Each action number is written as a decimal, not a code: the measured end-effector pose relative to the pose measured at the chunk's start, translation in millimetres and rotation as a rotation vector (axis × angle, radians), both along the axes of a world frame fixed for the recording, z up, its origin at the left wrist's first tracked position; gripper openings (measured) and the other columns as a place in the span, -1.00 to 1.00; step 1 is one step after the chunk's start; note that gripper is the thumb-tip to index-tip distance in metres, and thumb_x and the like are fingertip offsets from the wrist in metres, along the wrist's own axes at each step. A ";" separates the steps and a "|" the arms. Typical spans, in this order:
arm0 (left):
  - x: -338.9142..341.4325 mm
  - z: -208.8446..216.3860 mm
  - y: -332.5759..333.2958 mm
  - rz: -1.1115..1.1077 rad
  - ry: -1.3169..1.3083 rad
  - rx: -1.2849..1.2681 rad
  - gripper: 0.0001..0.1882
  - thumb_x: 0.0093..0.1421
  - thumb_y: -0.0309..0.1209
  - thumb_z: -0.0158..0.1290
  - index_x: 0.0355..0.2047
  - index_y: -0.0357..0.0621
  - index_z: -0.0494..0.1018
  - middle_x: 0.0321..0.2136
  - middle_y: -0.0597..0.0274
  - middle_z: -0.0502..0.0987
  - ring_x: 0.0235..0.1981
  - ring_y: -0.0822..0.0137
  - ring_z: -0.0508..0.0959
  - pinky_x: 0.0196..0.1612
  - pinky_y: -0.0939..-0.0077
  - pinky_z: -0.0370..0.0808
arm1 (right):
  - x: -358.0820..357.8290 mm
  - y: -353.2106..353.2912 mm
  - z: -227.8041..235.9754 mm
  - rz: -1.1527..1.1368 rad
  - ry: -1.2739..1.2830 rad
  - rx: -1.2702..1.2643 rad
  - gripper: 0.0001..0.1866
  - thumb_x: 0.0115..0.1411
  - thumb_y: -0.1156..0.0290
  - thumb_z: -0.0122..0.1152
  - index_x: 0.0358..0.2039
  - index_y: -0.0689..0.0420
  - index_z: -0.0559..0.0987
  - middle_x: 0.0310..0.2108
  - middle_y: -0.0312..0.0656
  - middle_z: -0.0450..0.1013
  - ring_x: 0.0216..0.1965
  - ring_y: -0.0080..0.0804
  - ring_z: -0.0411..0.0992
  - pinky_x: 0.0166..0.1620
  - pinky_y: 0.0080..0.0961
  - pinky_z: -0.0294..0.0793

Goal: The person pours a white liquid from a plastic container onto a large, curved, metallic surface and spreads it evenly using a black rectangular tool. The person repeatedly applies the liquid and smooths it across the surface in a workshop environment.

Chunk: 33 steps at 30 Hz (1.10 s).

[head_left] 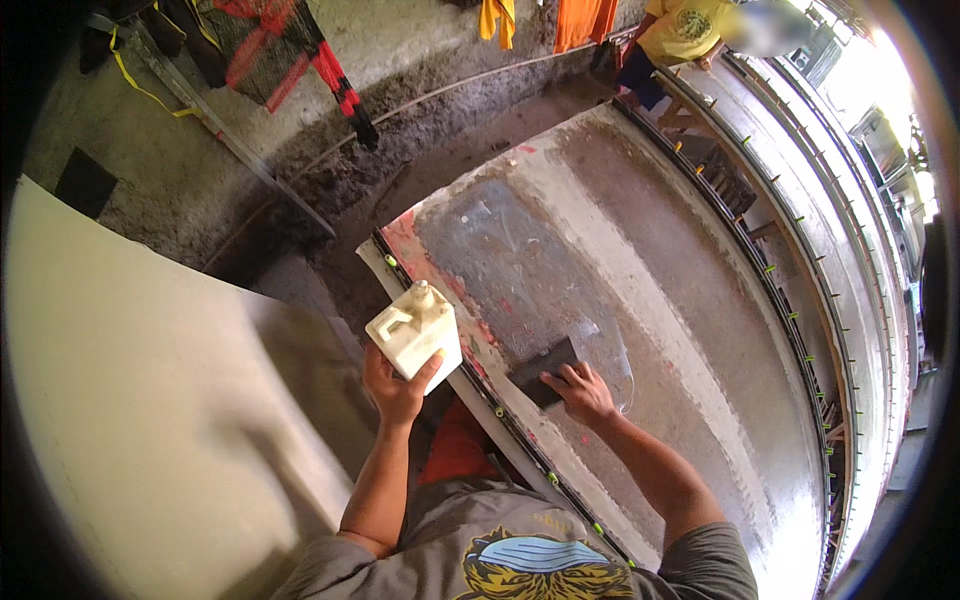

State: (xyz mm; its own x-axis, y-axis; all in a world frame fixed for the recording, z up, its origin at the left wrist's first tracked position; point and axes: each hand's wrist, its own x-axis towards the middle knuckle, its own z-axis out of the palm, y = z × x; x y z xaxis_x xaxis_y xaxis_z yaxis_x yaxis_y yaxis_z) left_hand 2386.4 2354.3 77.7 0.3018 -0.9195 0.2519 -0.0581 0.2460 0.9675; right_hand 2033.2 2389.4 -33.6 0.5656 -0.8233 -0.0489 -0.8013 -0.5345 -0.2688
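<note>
My left hand (400,385) grips a whitish square plastic jug (436,345) from below and the side, thumb against its near face. The jug has a moulded handle and a small neck on top; it is held up by the edge of a long work table (650,250). My right hand (583,393) is closed on a dark, flat rectangular pad (545,362), which lies against the table surface. Beyond the pad spreads a dark grey, wet-looking patch (510,250) with pale smears. What the right hand's underside touches is hidden.
A black strip with green clips (499,411) runs along the table's near edge. To the left stands a large cream panel (150,380). Another person in a yellow shirt (685,30) is at the far end. Further long tables (800,180) lie right. Red and black netting (265,50) hangs far left.
</note>
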 end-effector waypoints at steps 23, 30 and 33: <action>-25.0 22.4 -12.6 -0.127 0.039 0.058 -0.33 0.05 -0.44 0.47 0.12 -0.30 0.38 -0.02 0.08 0.55 -0.02 0.29 0.60 0.04 0.29 0.60 | -36.0 1.9 42.7 0.224 0.273 -0.071 -0.33 0.17 0.18 0.34 0.33 -0.26 0.46 0.19 -0.32 0.41 0.19 -0.30 0.32 0.19 -0.32 0.41; 3.1 14.2 -96.8 -0.196 -0.063 0.038 -0.36 0.03 -0.43 0.49 0.07 -0.31 0.43 -0.05 0.10 0.59 -0.06 0.29 0.63 0.00 0.31 0.62 | 68.1 -234.0 36.1 0.322 0.073 -0.223 -0.44 0.20 0.38 0.24 0.21 -0.40 0.56 0.29 -0.40 0.41 0.42 -0.18 0.20 0.40 -0.15 0.24; 4.9 13.7 -136.9 -0.190 -0.034 0.096 -0.40 0.03 -0.44 0.49 0.04 -0.31 0.46 -0.07 0.11 0.61 -0.08 0.30 0.64 -0.02 0.33 0.63 | 95.2 -295.8 9.7 0.251 0.042 -0.178 -0.44 0.17 0.41 0.26 0.17 -0.40 0.60 0.33 -0.41 0.40 0.44 -0.19 0.18 0.42 -0.14 0.22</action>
